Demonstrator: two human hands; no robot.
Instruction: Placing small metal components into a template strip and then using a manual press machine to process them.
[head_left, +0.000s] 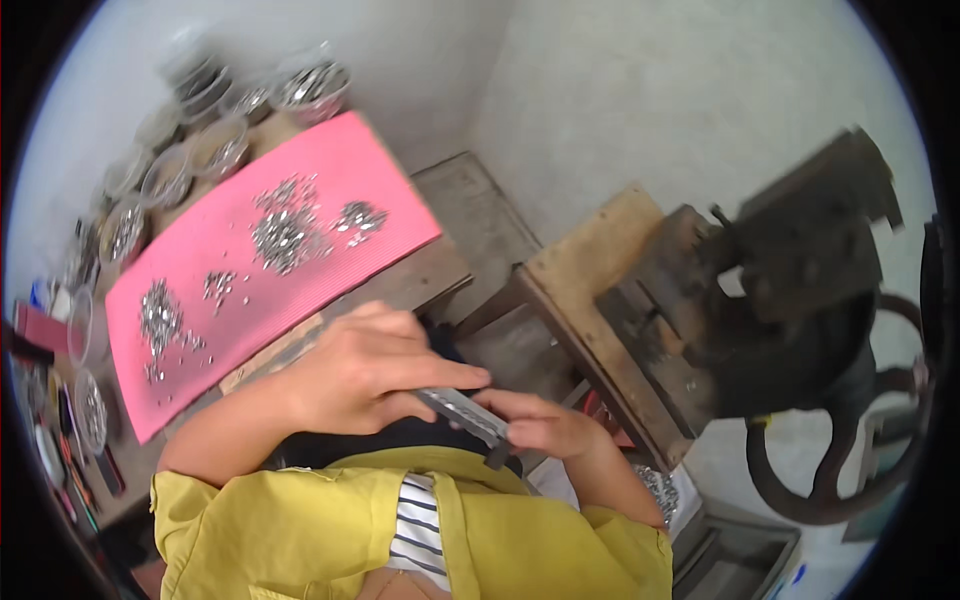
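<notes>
A narrow grey metal bar [462,412] with a shiny, uneven upper face is held in front of my body, sloping down to the right. My left hand [365,368] grips its upper left end, the index finger stretched over it and the thumb along its side. At the lower right end, my right hand [540,422] has thumb and fingers closed on the bar. A small dark block [498,455] juts out below that end; whether it is part of the bar, I cannot tell. Beyond my left hand, small shiny metal pieces [285,238] lie in several heaps on a pink ribbed mat [390,180].
Clear plastic tubs [312,92] of metal pieces line the table's far and left edges. Pens and hand tools [75,450] lie at the left. To the right stands a dark hand press [790,300] with a large wheel [825,490] on a wooden stand [590,250].
</notes>
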